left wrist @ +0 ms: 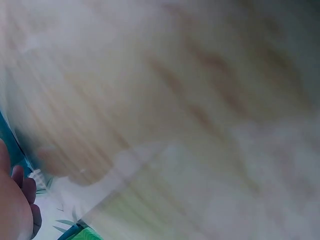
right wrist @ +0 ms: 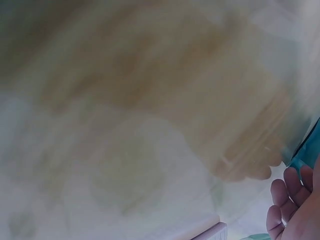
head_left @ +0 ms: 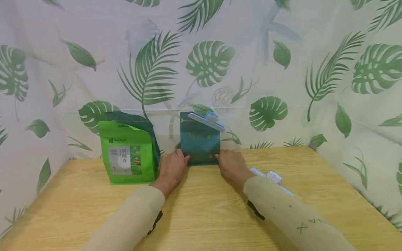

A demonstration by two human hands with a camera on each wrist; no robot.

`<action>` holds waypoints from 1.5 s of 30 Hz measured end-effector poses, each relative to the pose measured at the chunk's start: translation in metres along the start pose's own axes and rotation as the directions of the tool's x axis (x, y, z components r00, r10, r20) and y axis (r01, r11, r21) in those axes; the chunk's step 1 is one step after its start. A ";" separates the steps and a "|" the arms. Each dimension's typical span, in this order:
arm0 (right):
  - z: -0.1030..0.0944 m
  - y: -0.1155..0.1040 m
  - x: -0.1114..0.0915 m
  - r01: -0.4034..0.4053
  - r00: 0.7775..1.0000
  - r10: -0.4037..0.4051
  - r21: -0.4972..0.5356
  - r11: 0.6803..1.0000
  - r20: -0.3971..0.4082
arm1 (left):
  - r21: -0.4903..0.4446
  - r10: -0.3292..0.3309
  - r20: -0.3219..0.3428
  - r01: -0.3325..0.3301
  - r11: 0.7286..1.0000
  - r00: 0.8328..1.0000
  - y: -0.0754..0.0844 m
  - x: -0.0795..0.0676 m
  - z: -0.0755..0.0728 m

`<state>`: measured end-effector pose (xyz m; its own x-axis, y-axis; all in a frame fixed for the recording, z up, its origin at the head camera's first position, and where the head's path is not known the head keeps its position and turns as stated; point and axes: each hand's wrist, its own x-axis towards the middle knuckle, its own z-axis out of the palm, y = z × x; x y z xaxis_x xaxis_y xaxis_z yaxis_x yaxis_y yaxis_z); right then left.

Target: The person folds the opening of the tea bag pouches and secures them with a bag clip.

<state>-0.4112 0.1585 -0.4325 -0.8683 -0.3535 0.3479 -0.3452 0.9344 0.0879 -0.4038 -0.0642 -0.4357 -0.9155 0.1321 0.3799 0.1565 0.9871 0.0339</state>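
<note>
A dark teal tea bag (head_left: 200, 143) stands upright at the back of the table, its base on the wood. Across its top right corner sits a pale blue sealing clip (head_left: 207, 121), slanting down to the right. My left hand (head_left: 172, 168) grips the bag's lower left edge, with the thumb at the front. At the lower right edge my right hand (head_left: 233, 164) holds it likewise, thumb forward. In the left wrist view only part of the left hand (left wrist: 15, 205) shows, beside a teal strip. The right wrist view shows curled fingers (right wrist: 282, 192) near the bag's teal edge.
Left of the hands stands a bright green tea bag (head_left: 127, 153), with another dark green bag (head_left: 133, 118) behind it. A second clip (head_left: 274, 177), pale with a pinkish handle, lies on the wooden table (head_left: 201, 216), partly behind the right forearm. A leaf-patterned cloth (head_left: 238, 80) hangs close behind.
</note>
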 end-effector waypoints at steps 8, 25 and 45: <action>-0.006 -0.001 0.002 -0.034 0.999 0.034 -0.026 0.999 0.018 | 0.005 0.004 0.039 -0.005 1.000 0.999 0.000 -0.001 -0.009; -0.013 -0.010 -0.012 -0.122 0.989 0.111 0.112 0.986 0.103 | -0.086 0.030 0.082 -0.023 0.996 0.996 -0.004 -0.036 -0.017; -0.016 -0.057 -0.014 0.020 0.998 -0.035 0.275 0.961 0.050 | -0.082 0.149 0.022 -0.147 0.986 0.989 -0.036 -0.076 -0.029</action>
<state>-0.3737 0.1106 -0.4273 -0.8724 -0.3877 0.2976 -0.4470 0.8791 -0.1654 -0.3292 -0.1120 -0.4389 -0.8900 0.2796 0.3603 0.3190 0.9462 0.0537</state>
